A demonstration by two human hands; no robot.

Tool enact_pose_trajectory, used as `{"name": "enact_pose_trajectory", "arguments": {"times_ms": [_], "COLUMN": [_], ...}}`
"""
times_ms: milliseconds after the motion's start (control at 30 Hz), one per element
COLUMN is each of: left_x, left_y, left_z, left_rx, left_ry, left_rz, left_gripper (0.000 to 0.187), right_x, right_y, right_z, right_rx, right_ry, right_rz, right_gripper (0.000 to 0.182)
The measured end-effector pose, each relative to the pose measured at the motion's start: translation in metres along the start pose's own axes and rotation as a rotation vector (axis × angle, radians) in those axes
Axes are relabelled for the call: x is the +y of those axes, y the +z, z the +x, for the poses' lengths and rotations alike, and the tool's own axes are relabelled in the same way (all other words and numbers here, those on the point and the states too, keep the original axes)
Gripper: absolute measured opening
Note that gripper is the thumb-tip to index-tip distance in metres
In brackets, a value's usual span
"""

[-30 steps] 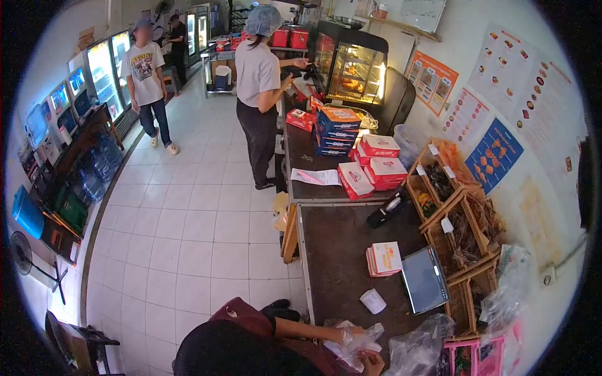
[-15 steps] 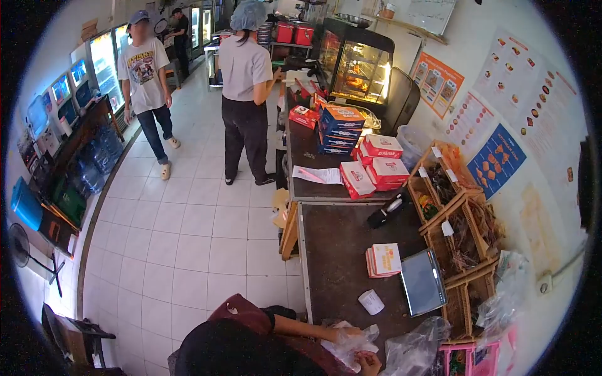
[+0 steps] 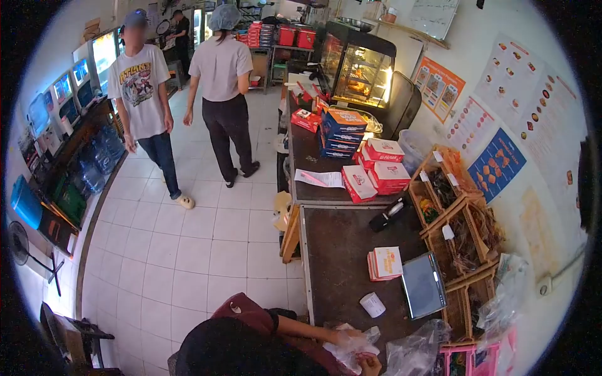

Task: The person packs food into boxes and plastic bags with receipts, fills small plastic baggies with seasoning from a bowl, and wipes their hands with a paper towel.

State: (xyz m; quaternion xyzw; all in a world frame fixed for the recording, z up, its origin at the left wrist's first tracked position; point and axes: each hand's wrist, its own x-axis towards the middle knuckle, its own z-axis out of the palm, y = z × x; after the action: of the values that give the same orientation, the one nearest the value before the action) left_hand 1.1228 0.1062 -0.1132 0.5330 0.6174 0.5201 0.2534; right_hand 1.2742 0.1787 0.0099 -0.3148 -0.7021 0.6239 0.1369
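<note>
At the bottom of the view, my left hand (image 3: 348,336) reaches out from a maroon sleeve and grips a clear plastic bag (image 3: 352,355). Bent fingers of my right hand (image 3: 369,361) pinch the same bag at its right side. The crumpled film partly covers the left fingers. Just above my hands, a white paper roll (image 3: 372,304) lies on the dark counter (image 3: 335,263). More clear plastic bags (image 3: 414,351) sit to the right of my hands.
A tablet (image 3: 424,286) and small red-and-white boxes (image 3: 385,263) sit on the counter. Farther along are stacked food boxes (image 3: 384,169) and a lit display case (image 3: 364,72). Wooden racks (image 3: 461,244) line the wall. Two people (image 3: 141,94) (image 3: 221,81) stand in the aisle; another is behind.
The person in the printed shirt has come closer. The person in the hair net has moved left from the counter, arms lowered. My hands stay at the plastic bag with little visible movement.
</note>
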Motion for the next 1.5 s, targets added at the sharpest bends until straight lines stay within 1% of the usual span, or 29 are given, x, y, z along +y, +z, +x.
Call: {"name": "enact_pose_trajectory", "arguments": {"times_ms": [200, 333, 367, 400, 467, 500, 567, 633, 667, 733, 767, 800, 833, 867, 900, 933, 1000, 1067, 1100, 1167, 1200, 1233, 1267, 1333, 1367, 1400, 1433, 1467, 1500], "left_x": [-0.010, -0.033, -0.038, -0.038, -0.043, -0.020, 0.023, 0.015, 0.042, 0.076, 0.075, 0.074, 0.084, 0.083, 0.076, 0.067, 0.047, 0.016, -0.007, -0.042, -0.042, -0.043, -0.042, -0.026, 0.004, 0.016, 0.024, 0.029, 0.028], "left_y": [0.010, 0.024, 0.024, 0.026, 0.031, 0.015, -0.015, -0.003, -0.017, -0.033, -0.031, -0.029, -0.039, -0.041, -0.040, -0.039, -0.033, -0.019, -0.007, 0.011, 0.006, 0.001, -0.001, -0.012, -0.026, -0.028, -0.030, -0.026, -0.025], "left_z": [-0.005, -0.007, -0.006, -0.004, 0.001, -0.001, -0.007, -0.007, -0.004, 0.002, 0.005, 0.006, 0.007, 0.008, 0.006, 0.006, 0.003, 0.001, -0.001, -0.004, -0.003, -0.003, -0.007, -0.007, 0.001, 0.005, 0.007, 0.009, 0.010], "left_rx": [-0.020, 0.094, -0.148, -0.158, 0.184, 0.171, 0.002, -0.024, -0.011, -0.011, 0.029, 0.081, 0.058, 0.059, 0.058, 0.058, 0.059, 0.081, 0.106, 0.140, 0.117, 0.093, 0.039, -0.030, -0.125, -0.187, -0.236, -0.140, -0.104], "left_ry": [0.054, 0.228, 0.117, 0.118, 0.315, 0.312, -0.023, -0.048, -0.071, -0.121, -0.103, -0.158, -0.232, -0.237, -0.222, -0.204, -0.140, -0.031, 0.046, 0.163, 0.199, 0.234, 0.192, 0.140, -0.019, -0.103, -0.196, -0.427, -0.553], "left_rz": [0.022, 0.107, 0.182, 0.177, -0.070, -0.075, -0.263, -0.204, -0.121, -0.048, -0.100, -0.067, -0.064, -0.055, -0.041, -0.029, 0.002, 0.078, 0.156, 0.266, 0.267, 0.266, 0.183, 0.087, -0.203, -0.352, -0.496, -0.750, -0.872], "left_gripper": [0.031, 0.030, 0.036, 0.036, 0.044, 0.044, 0.041, 0.038, 0.035, 0.028, 0.028, 0.031, 0.034, 0.034, 0.034, 0.033, 0.033, 0.032, 0.032, 0.031, 0.025, 0.019, 0.027, 0.036, 0.033, 0.031, 0.029, 0.025, 0.023], "right_x": [0.002, -0.001, -0.003, 0.006, 0.024, 0.029, 0.035, 0.045, 0.053, 0.063, 0.062, 0.056, 0.039, 0.027, 0.056, 0.070, 0.050, 0.059, 0.050, 0.026, 0.031, 0.039, 0.048, 0.042, 0.040, 0.043, 0.035, 0.026, 0.020], "right_y": [0.004, 0.011, 0.013, 0.009, 0.003, 0.007, 0.017, 0.021, 0.021, 0.022, 0.022, 0.026, 0.033, 0.039, 0.035, 0.037, 0.037, 0.028, 0.027, 0.028, 0.027, 0.026, 0.023, 0.025, 0.028, 0.033, 0.038, 0.040, 0.040], "right_z": [-0.006, -0.012, -0.014, -0.013, -0.012, -0.011, -0.005, -0.003, -0.005, -0.002, -0.004, -0.004, -0.003, -0.005, 0.001, 0.005, 0.003, 0.005, 0.005, 0.005, 0.008, 0.010, 0.010, 0.005, 0.003, 0.003, 0.003, 0.006, 0.007], "right_rx": [0.052, 0.114, 0.132, 0.134, 0.128, 0.138, 0.236, 0.302, 0.357, 0.488, 0.519, 0.549, 0.618, 0.688, 0.744, 0.773, 0.674, 0.593, 0.617, 0.421, 0.439, 0.468, 0.490, 0.515, 0.530, 0.606, 0.617, 0.743, 0.870], "right_ry": [-0.001, 0.008, 0.007, 0.013, 0.028, 0.037, -0.251, -0.277, -0.305, -0.410, -0.403, -0.400, -0.355, -0.310, -0.309, -0.300, -0.231, -0.235, -0.207, -0.194, -0.181, -0.266, -0.347, -0.253, -0.181, -0.155, -0.137, -0.179, -0.218], "right_rz": [0.001, -0.003, -0.006, -0.049, -0.176, -0.170, 0.010, -0.056, -0.126, -0.461, -0.452, -0.442, -0.440, -0.438, -0.536, -0.481, -0.270, -0.207, -0.208, 0.043, 0.047, -0.093, -0.237, -0.213, -0.182, -0.096, -0.094, -0.079, -0.064], "right_gripper": [0.013, 0.013, 0.013, 0.016, 0.022, 0.022, 0.010, 0.013, 0.017, 0.019, 0.019, 0.020, 0.019, 0.018, 0.017, 0.015, 0.013, 0.014, 0.014, 0.011, 0.011, 0.009, 0.008, 0.007, 0.007, 0.007, 0.007, 0.007, 0.008]}}
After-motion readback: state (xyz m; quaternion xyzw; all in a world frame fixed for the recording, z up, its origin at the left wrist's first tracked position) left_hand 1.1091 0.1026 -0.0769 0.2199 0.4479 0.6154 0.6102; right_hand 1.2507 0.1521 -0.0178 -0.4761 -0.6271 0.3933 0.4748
